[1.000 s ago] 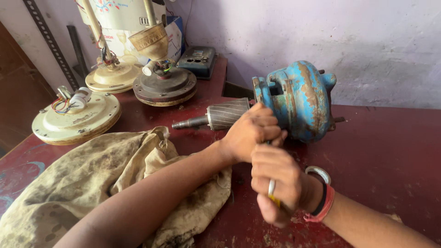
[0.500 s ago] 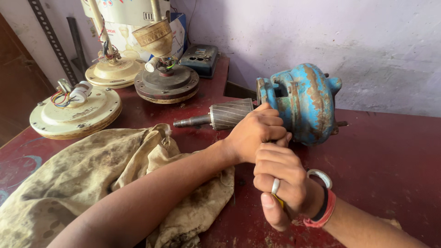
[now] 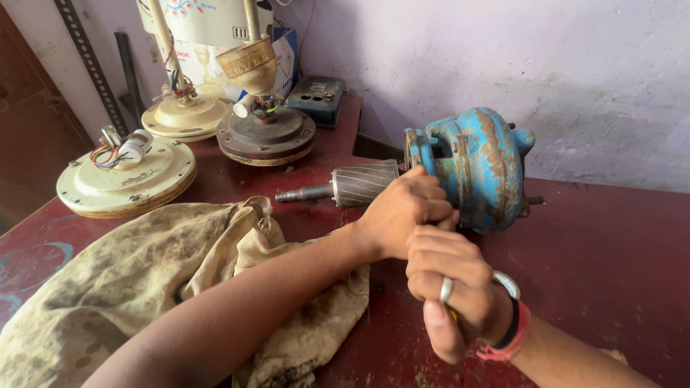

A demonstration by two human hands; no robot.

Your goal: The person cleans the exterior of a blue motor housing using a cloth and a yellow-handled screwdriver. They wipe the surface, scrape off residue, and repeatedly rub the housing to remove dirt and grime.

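Head view — blue rusty motor housing (image 3: 474, 165) lies on its side on the red bench (image 3: 611, 244), its ribbed rotor (image 3: 363, 182) and shaft sticking out leftward. Left hand (image 3: 406, 212) is clenched against the housing's front; right hand (image 3: 453, 287) is fisted round a thin tool, mostly hidden. Looks like prying — next comes steady leverage. Stained cloth (image 3: 144, 280) lies beside.
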